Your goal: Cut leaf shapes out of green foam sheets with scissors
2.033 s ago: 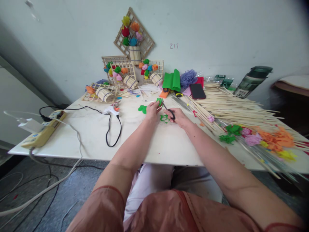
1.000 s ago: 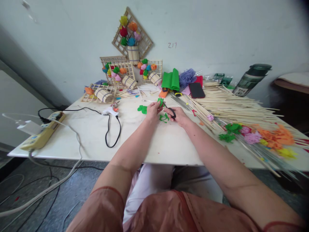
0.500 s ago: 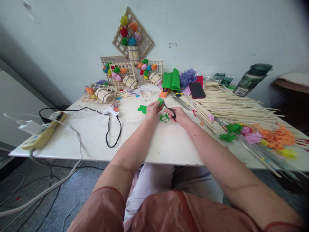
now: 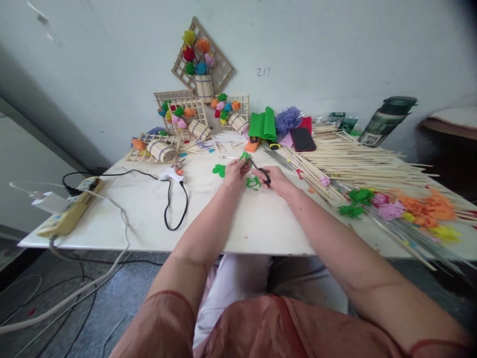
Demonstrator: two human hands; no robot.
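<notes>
My left hand (image 4: 237, 172) is closed on a small green piece of crepe paper (image 4: 245, 157), pinched at the fingertips. In my right hand (image 4: 276, 180) is a pair of scissors (image 4: 265, 174) with dark handles, its blades pointing up and left against the green piece. Below and between the hands lie curly green paper scraps (image 4: 253, 183) on the white table. Several rounded green cut-outs (image 4: 219, 170) rest just left of my left hand. Fingers partly hide the piece being held.
A white glue gun (image 4: 172, 173) with its cord lies left, near a yellow power strip (image 4: 70, 211). Behind stand stick lattices with paper flowers (image 4: 203, 54), a green paper roll (image 4: 263, 124) and a phone (image 4: 303, 139). Wooden sticks (image 4: 357, 154) and a bottle (image 4: 387, 122) occupy the right.
The view has shifted slightly. Both hands keep nearly the same place, with the scissors still at the green paper.
</notes>
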